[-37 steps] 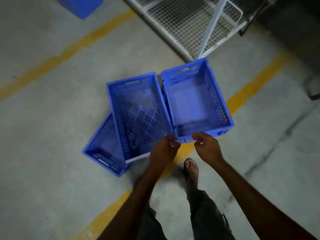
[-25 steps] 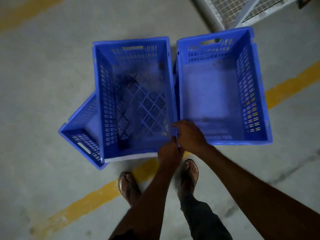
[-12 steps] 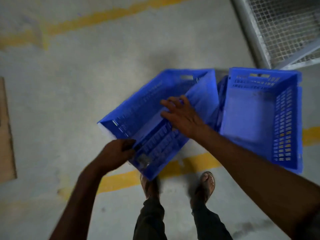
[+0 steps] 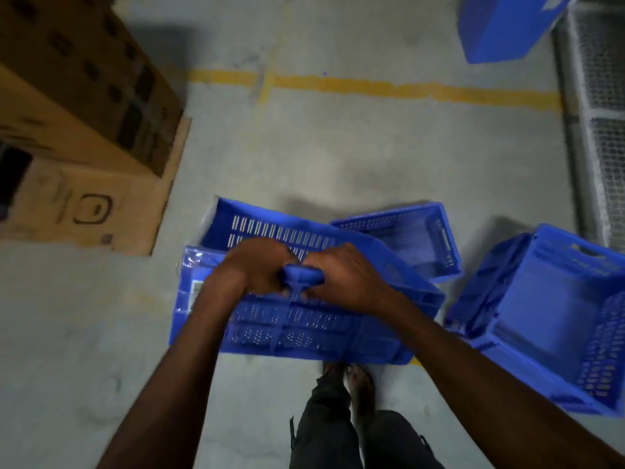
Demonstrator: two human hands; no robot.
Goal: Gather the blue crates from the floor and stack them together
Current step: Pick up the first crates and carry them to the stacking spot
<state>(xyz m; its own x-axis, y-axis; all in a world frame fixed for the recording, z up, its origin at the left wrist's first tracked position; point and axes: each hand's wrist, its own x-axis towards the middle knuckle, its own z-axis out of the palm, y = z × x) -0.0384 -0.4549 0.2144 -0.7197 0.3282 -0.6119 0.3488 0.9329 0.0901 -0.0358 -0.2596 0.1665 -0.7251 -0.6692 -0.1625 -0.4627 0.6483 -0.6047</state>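
Crate [image 4: 304,319] rim seemingly inside fingers [image 4: 287,292]

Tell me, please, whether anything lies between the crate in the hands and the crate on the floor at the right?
Nothing visible does. Both hands, left and right, hold the tilted crate; only bare floor separates it from the right crate.

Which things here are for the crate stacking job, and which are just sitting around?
For the job:
held crate, gripped by left hand and right hand
small crate behind
crate at right
crate far off

Just there:
cardboard boxes
wire mesh rack
yellow floor line
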